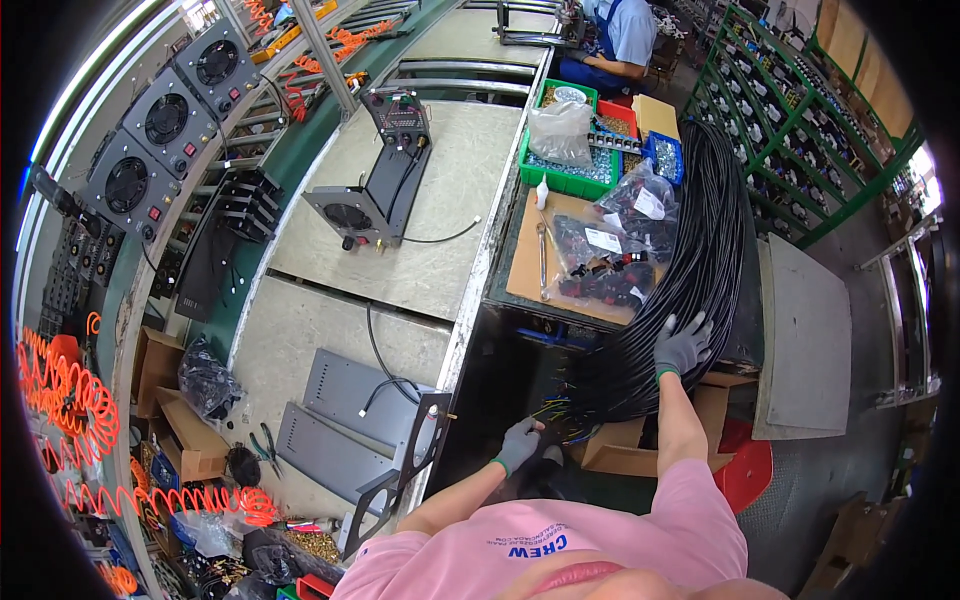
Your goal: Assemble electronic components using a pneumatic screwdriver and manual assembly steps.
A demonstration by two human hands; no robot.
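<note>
A thick bundle of long black cables [708, 230] drapes over the right side of the workbench and hangs down toward me. On the bundle lies my right hand [683, 345] in a grey glove, fingers spread flat. My left hand [518, 445], also gloved in grey, is low beside the bundle's stripped ends, where yellow-green and blue wires [560, 412] show. Its fingers are curled together; what they hold, if anything, is too small to make out. On the bench to the left sit a bent grey metal housing [345, 425] and a loose black cord [385, 375].
A partly assembled grey machine [370, 200] stands farther up the bench. Green bins of small hardware [570, 175], bagged parts [605, 250] and a wrench [542, 260] lie beside the cables. A cardboard box [615, 455] and red stool [748, 475] are below. A co-worker [615, 45] sits beyond.
</note>
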